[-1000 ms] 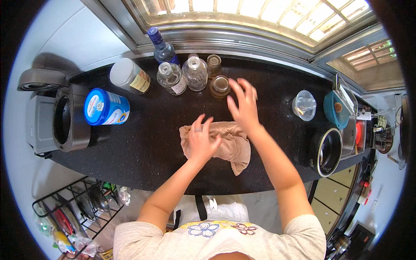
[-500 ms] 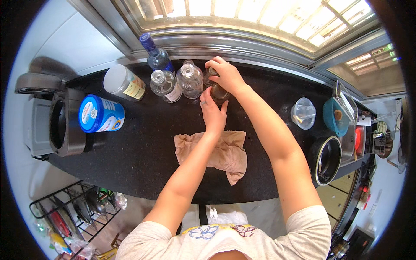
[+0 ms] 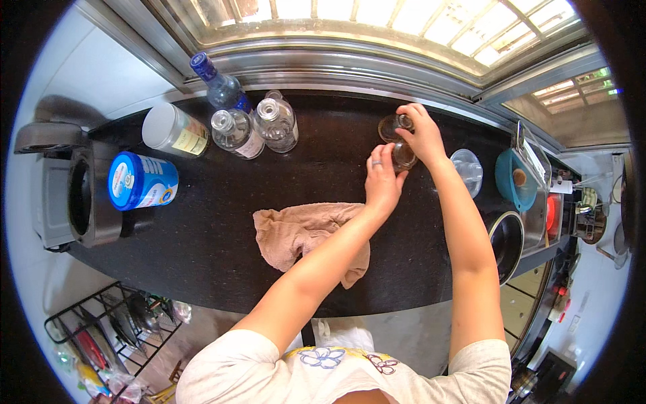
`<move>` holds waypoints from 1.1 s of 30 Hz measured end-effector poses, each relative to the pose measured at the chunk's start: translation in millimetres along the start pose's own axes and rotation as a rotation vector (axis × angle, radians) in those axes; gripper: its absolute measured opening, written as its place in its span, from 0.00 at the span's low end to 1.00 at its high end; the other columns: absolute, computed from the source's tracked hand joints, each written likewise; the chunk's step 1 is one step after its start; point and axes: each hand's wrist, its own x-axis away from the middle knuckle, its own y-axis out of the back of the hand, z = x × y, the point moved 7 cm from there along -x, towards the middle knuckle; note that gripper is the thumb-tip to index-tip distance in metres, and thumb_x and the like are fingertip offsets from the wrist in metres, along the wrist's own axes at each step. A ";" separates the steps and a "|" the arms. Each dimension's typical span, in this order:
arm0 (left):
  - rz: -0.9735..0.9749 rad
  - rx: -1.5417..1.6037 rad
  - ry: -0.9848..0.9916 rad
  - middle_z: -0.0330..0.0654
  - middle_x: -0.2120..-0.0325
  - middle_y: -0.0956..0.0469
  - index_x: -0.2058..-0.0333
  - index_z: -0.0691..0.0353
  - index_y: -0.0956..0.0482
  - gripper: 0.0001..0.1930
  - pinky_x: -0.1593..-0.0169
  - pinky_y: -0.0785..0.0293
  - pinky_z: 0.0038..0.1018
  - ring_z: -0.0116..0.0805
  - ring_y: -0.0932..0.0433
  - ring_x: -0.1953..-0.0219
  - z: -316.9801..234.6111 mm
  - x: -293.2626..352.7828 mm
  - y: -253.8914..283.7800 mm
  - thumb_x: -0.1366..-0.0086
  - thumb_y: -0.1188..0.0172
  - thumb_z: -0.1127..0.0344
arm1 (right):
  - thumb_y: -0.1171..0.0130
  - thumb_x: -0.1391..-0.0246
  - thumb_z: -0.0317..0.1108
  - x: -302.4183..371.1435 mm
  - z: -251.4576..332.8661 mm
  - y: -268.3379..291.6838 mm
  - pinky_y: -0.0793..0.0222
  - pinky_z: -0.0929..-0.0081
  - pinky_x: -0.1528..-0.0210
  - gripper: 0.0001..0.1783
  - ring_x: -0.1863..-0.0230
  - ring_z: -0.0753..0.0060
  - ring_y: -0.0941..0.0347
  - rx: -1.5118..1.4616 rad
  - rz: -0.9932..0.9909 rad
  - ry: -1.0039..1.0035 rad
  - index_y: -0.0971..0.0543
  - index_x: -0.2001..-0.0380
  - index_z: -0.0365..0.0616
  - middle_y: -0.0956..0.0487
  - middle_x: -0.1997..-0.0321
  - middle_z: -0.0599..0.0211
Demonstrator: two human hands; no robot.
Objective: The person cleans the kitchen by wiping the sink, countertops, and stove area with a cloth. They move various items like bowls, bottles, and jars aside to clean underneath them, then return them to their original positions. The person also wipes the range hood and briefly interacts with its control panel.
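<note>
Two small brownish glass bottles or jars stand together at the back right of the black counter. My left hand is wrapped round the nearer brown glass jar. My right hand grips the top of the farther glass jar, its fingers hiding part of it. Below my left forearm lies a crumpled pinkish-brown cloth, partly covered by the arm. Further left, two clear glass bottles, one with a label and one beside it, stand uncapped before a blue-capped bottle.
A white-lidded jar, a blue can and a dark appliance stand at left. Clear plastic cups, a teal basin and a black pot are at right. A window frame borders the counter's back.
Both hands have moved right along the counter with the two brown glass jars, away from the clear bottles. The bottles and the cloth remain on the counter.
</note>
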 end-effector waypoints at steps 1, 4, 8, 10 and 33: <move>0.022 0.001 0.012 0.54 0.42 0.37 0.40 0.58 0.42 0.39 0.43 0.29 0.47 0.60 0.33 0.42 -1.6 1.5 -8.9 0.48 0.29 0.73 | 0.30 0.55 0.26 3.9 -6.8 5.1 0.26 0.61 0.50 0.24 0.50 0.50 0.23 0.001 -0.006 -0.010 0.24 0.53 0.50 0.24 0.50 0.64; 0.046 0.026 -0.004 0.53 0.42 0.37 0.40 0.57 0.42 0.40 0.44 0.28 0.46 0.59 0.33 0.42 -10.8 3.6 -29.2 0.48 0.29 0.73 | 0.30 0.56 0.24 12.9 -23.6 16.8 0.26 0.61 0.50 0.25 0.50 0.51 0.23 0.028 -0.024 -0.041 0.24 0.53 0.48 0.24 0.49 0.64; 0.136 0.036 0.022 0.51 0.40 0.41 0.37 0.54 0.42 0.45 0.42 0.29 0.46 0.56 0.34 0.41 -7.7 4.2 -40.2 0.51 0.24 0.69 | 0.29 0.56 0.25 15.5 -28.0 23.7 0.26 0.63 0.49 0.26 0.49 0.53 0.24 0.033 -0.020 -0.057 0.24 0.52 0.48 0.24 0.49 0.63; 0.067 0.034 -0.013 0.50 0.39 0.41 0.37 0.54 0.40 0.45 0.40 0.32 0.46 0.55 0.36 0.41 -12.1 7.1 -10.6 0.52 0.23 0.67 | 0.28 0.56 0.29 17.9 -22.7 26.5 0.28 0.61 0.47 0.27 0.46 0.53 0.25 0.094 -0.013 -0.057 0.24 0.51 0.49 0.24 0.49 0.62; -0.373 0.296 0.129 0.50 0.37 0.34 0.33 0.60 0.43 0.48 0.35 0.35 0.36 0.41 0.31 0.37 122.0 -41.0 291.8 0.50 0.24 0.75 | 0.21 0.66 0.31 -25.7 196.3 -125.2 0.32 0.61 0.38 0.48 0.38 0.51 0.32 -0.494 -0.178 0.087 0.34 0.39 0.49 0.30 0.40 0.59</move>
